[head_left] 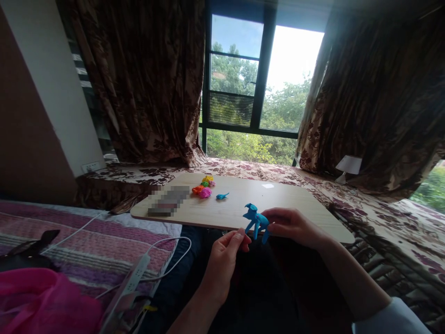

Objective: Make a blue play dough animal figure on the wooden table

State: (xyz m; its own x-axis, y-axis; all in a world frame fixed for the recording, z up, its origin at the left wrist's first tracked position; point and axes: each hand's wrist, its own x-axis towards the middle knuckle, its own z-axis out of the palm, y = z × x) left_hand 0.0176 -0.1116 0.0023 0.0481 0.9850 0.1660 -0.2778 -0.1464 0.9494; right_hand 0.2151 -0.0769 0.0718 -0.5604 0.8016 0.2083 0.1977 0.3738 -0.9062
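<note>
leg tip of blue figure point(257, 217) hidden in left hand point(225, 253), pixelated item point(169, 201) unidentifiable, pink cloth point(45, 301) cropped at left

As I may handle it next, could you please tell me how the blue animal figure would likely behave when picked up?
The blue animal figure probably dents or bends easily, as its surface resembles modelling clay. Its slender legs could deform under pressure. It seems light, being small between the left grip and right grip.
</note>
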